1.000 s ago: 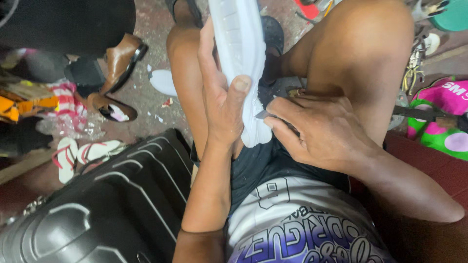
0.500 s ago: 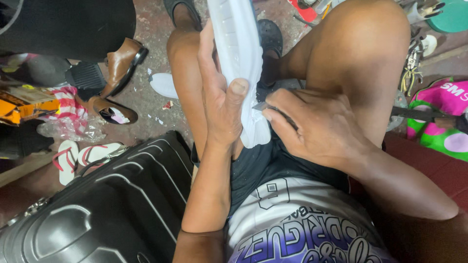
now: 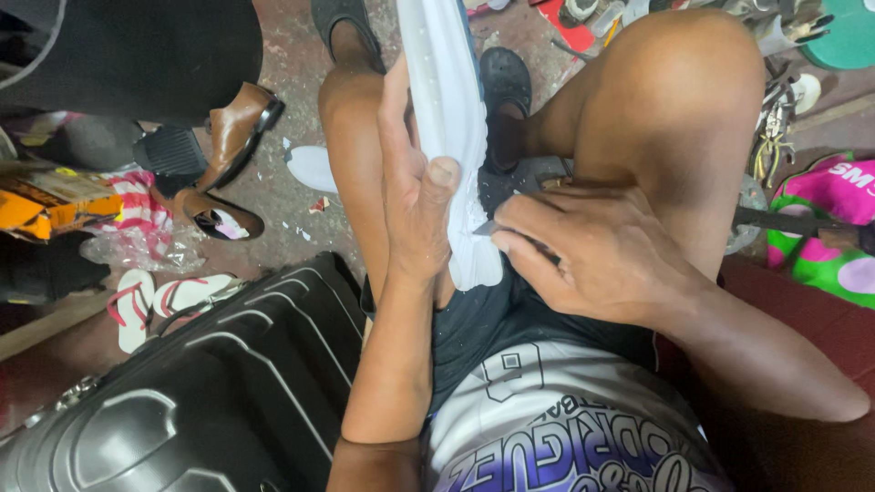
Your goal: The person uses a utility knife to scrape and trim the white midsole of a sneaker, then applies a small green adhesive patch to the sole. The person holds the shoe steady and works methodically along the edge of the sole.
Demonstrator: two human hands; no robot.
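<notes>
Bare, gritty concrete floor (image 3: pixel 283 196) spreads under a seated person whose knees frame the work, with clutter on every side. Between the thighs a long white shoe sole (image 3: pixel 448 128) stands nearly upright, its lower end resting at the lap and its upper end running out past the top edge of the view. The left hand (image 3: pixel 415 196) wraps it from the left side, fingers closed behind it and the thumb pressed flat on its front face. The right hand (image 3: pixel 592 255) is curled tight around a small blade (image 3: pixel 485 228), of which only the grey tip shows, touching the sole's right edge just below the thumb; the handle is hidden inside the fist. A black ribbed suitcase (image 3: pixel 200 401) lies at the lower left, close against the left forearm. Farther left on the floor sit a brown heeled shoe (image 3: pixel 232 132), a pair of white sandals with red straps (image 3: pixel 155 301) and crumpled clear plastic. A black clog (image 3: pixel 503 91) is on the foot just behind the sole. A pink and green bag (image 3: pixel 825 228) lies at the right edge.
</notes>
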